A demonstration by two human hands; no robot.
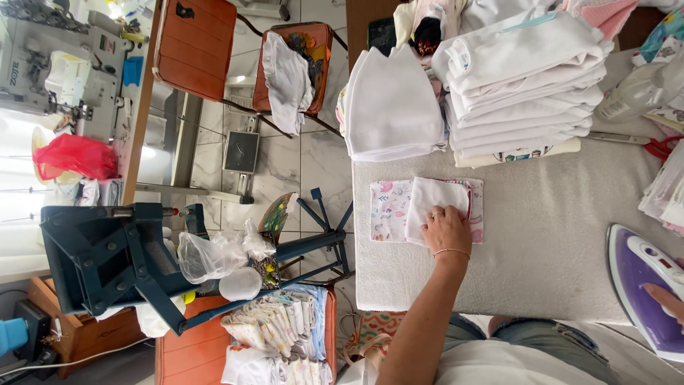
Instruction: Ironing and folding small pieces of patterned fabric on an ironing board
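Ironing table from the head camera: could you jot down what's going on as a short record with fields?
Surface: padded grey-white ironing table
Left hand: flat on a folded white cloth, pressing it down
Under the cloth: patterned pink fabric piece
Right hand: only partly in view, resting on a purple iron
Behind: two stacks of folded white garments
Also on the table: red-handled scissors at the right edge
Left of the table: orange chair, blue metal press

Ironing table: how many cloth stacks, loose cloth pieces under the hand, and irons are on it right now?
Stacks of folded white cloth: 2
Flat patterned pink cloth piece: 1
Folded white cloth piece under the left hand: 1
Purple-and-white iron, touched by the right hand: 1
Total: 5
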